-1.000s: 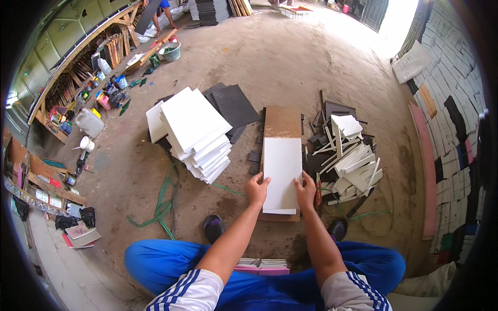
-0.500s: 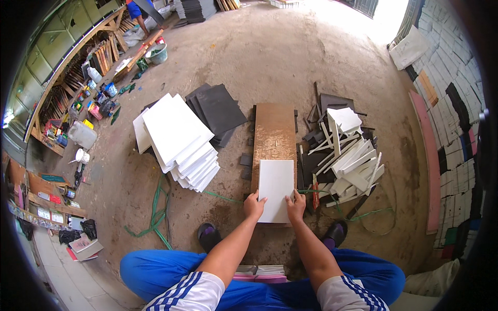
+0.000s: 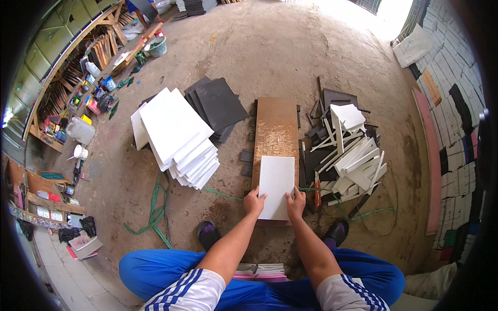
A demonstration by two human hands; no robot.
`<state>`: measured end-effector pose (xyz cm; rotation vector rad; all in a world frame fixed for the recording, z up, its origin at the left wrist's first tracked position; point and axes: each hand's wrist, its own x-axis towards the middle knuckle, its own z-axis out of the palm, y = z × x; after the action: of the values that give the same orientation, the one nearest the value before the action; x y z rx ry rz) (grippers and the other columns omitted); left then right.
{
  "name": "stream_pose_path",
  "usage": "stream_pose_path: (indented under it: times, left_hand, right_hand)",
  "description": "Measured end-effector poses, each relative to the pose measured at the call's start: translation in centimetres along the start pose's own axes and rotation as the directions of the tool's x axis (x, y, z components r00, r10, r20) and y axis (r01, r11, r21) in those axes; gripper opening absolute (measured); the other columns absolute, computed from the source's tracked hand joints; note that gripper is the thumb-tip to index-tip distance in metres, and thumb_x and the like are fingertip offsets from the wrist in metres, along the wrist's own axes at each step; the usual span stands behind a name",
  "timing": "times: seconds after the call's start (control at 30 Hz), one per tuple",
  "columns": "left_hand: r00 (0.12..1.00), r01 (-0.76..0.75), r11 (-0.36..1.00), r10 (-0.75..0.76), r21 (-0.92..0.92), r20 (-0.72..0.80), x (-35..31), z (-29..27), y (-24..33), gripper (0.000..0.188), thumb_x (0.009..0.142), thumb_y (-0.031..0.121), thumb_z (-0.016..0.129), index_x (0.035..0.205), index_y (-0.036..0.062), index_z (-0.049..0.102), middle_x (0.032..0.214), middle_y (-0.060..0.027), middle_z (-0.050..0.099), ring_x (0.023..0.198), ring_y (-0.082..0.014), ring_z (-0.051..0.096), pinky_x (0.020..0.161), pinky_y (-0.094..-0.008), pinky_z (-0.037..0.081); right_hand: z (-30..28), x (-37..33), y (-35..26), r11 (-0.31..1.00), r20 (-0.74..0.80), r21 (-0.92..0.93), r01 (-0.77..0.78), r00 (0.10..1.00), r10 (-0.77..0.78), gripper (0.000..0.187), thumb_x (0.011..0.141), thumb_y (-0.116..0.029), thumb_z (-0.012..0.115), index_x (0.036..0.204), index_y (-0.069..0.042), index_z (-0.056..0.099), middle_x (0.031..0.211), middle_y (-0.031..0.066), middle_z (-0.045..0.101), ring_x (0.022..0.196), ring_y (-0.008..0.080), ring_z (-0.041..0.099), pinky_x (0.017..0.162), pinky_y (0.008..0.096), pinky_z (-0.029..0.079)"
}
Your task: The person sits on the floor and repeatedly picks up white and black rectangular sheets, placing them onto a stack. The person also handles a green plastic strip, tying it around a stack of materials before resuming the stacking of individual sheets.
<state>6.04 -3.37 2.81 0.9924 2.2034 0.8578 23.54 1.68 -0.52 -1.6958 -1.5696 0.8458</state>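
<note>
A white rectangular sheet (image 3: 277, 181) lies at the near end of a long brown board (image 3: 275, 122), directly in front of me. My left hand (image 3: 253, 201) grips its left edge, the thumb resting on top. On the opposite edge, my right hand (image 3: 295, 202) holds it the same way, fingers closed at the side. Whether it is one sheet or several stacked ones, I cannot tell. Just right of the board is a slim red tool (image 3: 317, 191), lying near a heap of white offcut strips (image 3: 358, 158).
Left of the board stand a leaning pile of white sheets (image 3: 174, 124) and black sheets (image 3: 220, 103). Green strapping (image 3: 154, 210) trails over the floor. Bottles, cans and a jerrycan (image 3: 80, 130) line the far left; stacked white material (image 3: 451, 103) walls the right. Another person's leg (image 3: 146, 18) shows far off.
The view has shifted slightly. Both hands keep their hold on the white sheet's edges, and it stays at the board's near end. The distant person has lowered or moved partly out of view.
</note>
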Motion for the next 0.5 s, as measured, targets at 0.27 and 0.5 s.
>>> stream_pose_path:
  times: [0.27, 0.5]
  left_hand:
    - [0.998, 0.053, 0.997, -0.055, 0.048, 0.035, -0.4, -1.5, 1.4, 0.056, 0.085, 0.029, 0.082, 0.133, 0.0048, 0.067, 0.128, -0.0166, 0.07, 0.115, -0.0361, 0.068, 0.099, -0.043, 0.053]
    - [0.961, 0.192, 0.915, -0.248, -0.356, -0.119, 0.7, -3.4, -5.4, 0.054, 0.091, 0.03, 0.077, 0.133, -0.0013, 0.066, 0.127, -0.0219, 0.07, 0.114, -0.0331, 0.07, 0.1, -0.0408, 0.053]
  right_hand:
    - [0.2, -0.1, -0.2, 0.942, -0.064, -0.321, 0.103, 0.989, -0.13, 0.054, 0.086, -0.019, 0.081, 0.136, -0.006, 0.064, 0.105, 0.0155, 0.057, 0.089, 0.0313, 0.06, 0.084, 0.0412, 0.051]
    - [2.5, 0.1, -12.8, 0.927, 0.027, -0.041, 0.374, 0.927, -0.373, 0.034, 0.089, -0.021, 0.08, 0.118, -0.007, 0.07, 0.094, 0.011, 0.068, 0.087, 0.0264, 0.065, 0.079, 0.0392, 0.054]
